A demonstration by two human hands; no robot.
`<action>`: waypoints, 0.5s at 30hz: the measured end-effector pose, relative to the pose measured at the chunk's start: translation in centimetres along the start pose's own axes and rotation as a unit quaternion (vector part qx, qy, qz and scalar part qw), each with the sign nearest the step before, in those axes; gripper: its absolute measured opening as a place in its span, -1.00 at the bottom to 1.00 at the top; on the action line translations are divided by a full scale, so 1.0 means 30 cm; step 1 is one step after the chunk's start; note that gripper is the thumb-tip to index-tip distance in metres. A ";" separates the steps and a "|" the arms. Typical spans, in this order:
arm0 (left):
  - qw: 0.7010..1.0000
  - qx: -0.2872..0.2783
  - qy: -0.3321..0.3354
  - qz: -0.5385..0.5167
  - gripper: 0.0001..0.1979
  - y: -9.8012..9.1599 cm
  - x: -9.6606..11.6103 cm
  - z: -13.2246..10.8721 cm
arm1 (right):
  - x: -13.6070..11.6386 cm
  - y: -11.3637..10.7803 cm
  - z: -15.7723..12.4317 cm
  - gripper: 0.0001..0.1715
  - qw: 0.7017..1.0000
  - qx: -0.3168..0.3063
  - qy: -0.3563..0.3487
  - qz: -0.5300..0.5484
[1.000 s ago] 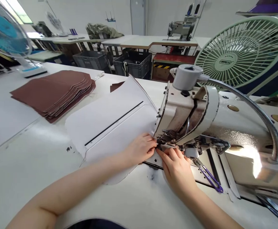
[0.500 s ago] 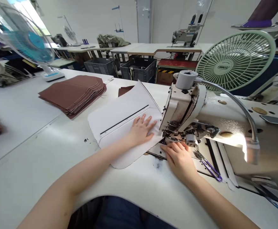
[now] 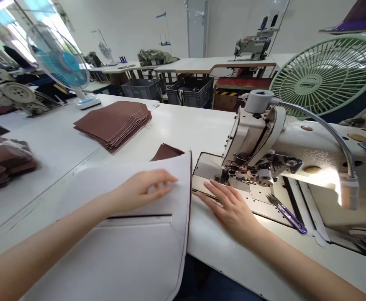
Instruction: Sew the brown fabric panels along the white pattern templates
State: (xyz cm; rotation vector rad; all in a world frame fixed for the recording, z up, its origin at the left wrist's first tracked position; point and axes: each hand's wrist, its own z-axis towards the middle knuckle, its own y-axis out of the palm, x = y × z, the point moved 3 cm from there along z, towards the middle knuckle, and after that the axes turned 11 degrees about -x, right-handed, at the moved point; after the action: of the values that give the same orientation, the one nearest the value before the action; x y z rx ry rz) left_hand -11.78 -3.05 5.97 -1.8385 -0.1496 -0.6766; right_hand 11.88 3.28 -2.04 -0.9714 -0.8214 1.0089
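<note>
My left hand rests on a large white panel with a dark slit, fingers loosely curled and pressing it; the panel lies at the table's near edge, pulled clear of the sewing machine. A brown layer shows under the panel's far corner. My right hand lies flat and open on the machine bed, fingertips close to the presser foot, holding nothing.
A stack of brown cut pieces lies at the back left. Purple thread snips sit on the machine bed right of my hand. A green fan and a blue fan stand behind. More brown pieces pile at far left.
The white panel has been drawn out from under the needle toward me and to the left, with my left hand on it. My right hand slid left along the machine bed.
</note>
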 end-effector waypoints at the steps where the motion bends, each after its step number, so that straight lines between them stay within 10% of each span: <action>1: 0.998 0.038 0.021 0.042 -0.64 -0.014 -0.011 0.044 | -0.023 -0.011 0.024 -0.45 1.000 0.009 -0.014 -0.014; 7: 0.962 0.087 0.137 0.219 -0.62 0.132 -0.075 0.341 | -0.080 0.021 0.067 -0.77 0.995 0.038 0.011 -0.094; 15: 0.951 0.091 0.214 0.204 -0.66 0.279 -0.074 0.460 | -0.013 0.085 -0.037 -0.71 0.995 -0.079 0.036 -0.047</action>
State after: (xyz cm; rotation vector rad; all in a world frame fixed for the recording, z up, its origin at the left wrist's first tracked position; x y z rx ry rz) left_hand -4.93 6.72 -5.14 -1.4449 0.4301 -0.7206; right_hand 11.97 3.17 -4.86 -1.0873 -0.8893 0.8322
